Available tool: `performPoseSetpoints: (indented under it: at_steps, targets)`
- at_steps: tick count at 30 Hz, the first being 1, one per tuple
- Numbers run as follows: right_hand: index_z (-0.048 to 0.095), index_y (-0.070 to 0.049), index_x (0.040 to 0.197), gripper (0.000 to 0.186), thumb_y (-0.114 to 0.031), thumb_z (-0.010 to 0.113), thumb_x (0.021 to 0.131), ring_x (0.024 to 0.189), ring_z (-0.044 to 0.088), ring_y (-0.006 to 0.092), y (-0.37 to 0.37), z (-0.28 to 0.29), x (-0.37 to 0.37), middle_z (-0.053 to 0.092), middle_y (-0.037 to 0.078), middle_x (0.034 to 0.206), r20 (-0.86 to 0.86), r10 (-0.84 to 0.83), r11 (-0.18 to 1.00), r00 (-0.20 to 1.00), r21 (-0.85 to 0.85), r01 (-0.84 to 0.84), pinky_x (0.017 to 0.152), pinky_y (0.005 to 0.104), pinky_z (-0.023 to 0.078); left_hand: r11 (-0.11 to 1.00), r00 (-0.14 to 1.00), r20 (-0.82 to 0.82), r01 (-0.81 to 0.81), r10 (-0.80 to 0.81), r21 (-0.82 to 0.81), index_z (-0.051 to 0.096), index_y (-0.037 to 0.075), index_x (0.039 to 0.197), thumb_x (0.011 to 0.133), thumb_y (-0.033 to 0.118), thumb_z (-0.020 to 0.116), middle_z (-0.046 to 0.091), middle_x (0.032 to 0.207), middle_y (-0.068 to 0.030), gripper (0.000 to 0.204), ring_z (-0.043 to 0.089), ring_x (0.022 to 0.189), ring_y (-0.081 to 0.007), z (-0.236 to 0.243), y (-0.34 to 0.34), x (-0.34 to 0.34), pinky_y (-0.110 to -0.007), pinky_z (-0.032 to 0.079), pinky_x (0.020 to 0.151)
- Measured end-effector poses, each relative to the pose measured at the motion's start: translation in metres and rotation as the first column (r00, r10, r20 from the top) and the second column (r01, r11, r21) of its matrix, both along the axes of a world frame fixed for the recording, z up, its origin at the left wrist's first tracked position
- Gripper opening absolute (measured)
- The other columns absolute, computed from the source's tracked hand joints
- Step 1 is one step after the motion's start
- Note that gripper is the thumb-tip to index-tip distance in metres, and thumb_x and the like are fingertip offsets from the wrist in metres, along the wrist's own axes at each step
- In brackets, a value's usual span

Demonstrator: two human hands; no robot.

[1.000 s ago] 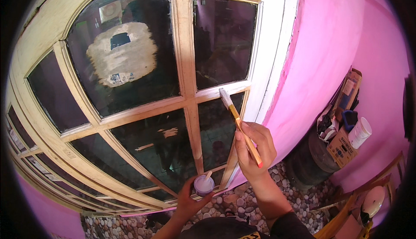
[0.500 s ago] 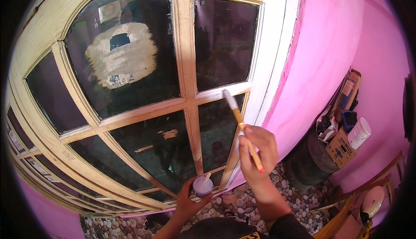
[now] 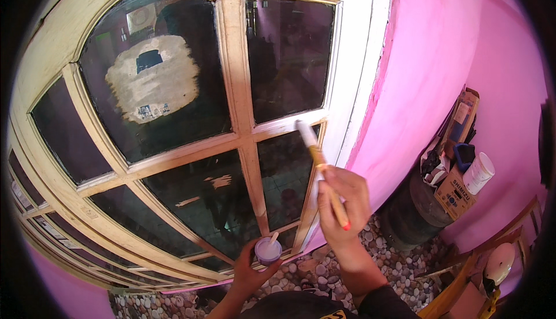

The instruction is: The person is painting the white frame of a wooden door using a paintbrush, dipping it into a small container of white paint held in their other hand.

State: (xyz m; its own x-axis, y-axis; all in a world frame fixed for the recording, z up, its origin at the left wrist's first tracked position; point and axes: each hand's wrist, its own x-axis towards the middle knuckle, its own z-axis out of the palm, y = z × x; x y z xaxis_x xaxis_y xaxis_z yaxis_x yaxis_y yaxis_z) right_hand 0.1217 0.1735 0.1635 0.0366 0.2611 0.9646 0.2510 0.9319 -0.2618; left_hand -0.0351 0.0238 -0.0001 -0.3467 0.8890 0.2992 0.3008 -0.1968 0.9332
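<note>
My right hand (image 3: 344,203) is closed around the wooden handle of a paintbrush (image 3: 313,148). The brush's pale, paint-covered bristles touch the horizontal bar between two right-hand panes of a wooden-framed glass door or window (image 3: 243,139). White paint covers that bar and the upright frame at the right, while the other bars are bare or yellowish wood. Lower down, my left hand (image 3: 252,267) grips a small cup (image 3: 268,252) of whitish paint, with a small stick (image 3: 273,238) standing in it. A worn sticker patch (image 3: 153,79) clings to the large arched pane.
A pink wall (image 3: 428,58) curves along the right. Against it stands a dark drum (image 3: 405,209) bearing a cardboard box (image 3: 455,194), a white tub (image 3: 479,173) and clutter. Wooden furniture (image 3: 463,293) sits at the lower right, over a pebble-patterned floor (image 3: 324,270).
The view has shifted slightly, so the frame appears a little further left. On the crossbar, the bristles sit slightly further right relative to the frame. Both hands keep their holds.
</note>
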Motion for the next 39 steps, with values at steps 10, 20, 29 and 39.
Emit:
performPoseSetpoints:
  at_steps: [10,20,29,39]
  targets:
    - [0.069,0.002,0.11,0.027,0.007,0.075,0.084,0.097,0.069,0.0299,0.01,-0.002,0.0,0.07,0.018,0.106,-0.014,-0.006,1.0,1.0,-0.029,0.006,0.084,0.0353,0.056,1.0,1.0,-0.017,-0.005,0.006,0.013,0.049,-0.003,0.135,0.074,0.018,0.093,0.062,0.126,-0.0171,0.078,0.063,0.117,-0.0244,0.003,0.001,0.005,-0.038,0.051,0.102]
    - [0.069,0.004,0.105,0.019,0.006,0.073,0.087,0.091,0.069,0.028,0.022,0.001,0.009,0.07,0.017,0.103,-0.103,-0.128,0.991,0.986,-0.054,0.123,0.081,0.0344,0.055,0.999,0.999,-0.02,-0.035,0.035,0.014,0.05,-0.003,0.135,0.071,0.017,0.094,0.062,0.125,-0.0168,0.081,0.063,0.116,-0.025,0.001,0.0,0.006,-0.038,0.051,0.101]
    - [0.069,0.003,0.106,0.022,0.007,0.073,0.086,0.094,0.068,0.0306,0.013,-0.001,0.01,0.07,0.019,0.103,-0.127,-0.157,0.986,0.979,-0.078,0.148,0.083,0.0367,0.055,0.999,0.999,-0.019,-0.033,0.032,-0.012,0.051,-0.002,0.135,0.071,0.019,0.094,0.063,0.125,-0.017,0.08,0.064,0.115,-0.0248,0.005,-0.001,0.006,-0.038,0.051,0.101]
    - [0.069,0.002,0.108,0.023,0.007,0.074,0.086,0.095,0.07,0.0302,-0.002,-0.002,-0.006,0.069,0.02,0.105,-0.035,0.055,0.998,0.998,-0.027,-0.056,0.082,0.0339,0.057,1.0,0.999,-0.049,-0.011,0.011,-0.006,0.049,-0.003,0.135,0.076,0.018,0.092,0.063,0.125,-0.0177,0.076,0.064,0.118,-0.0237,0.007,-0.001,0.006,-0.037,0.051,0.102]
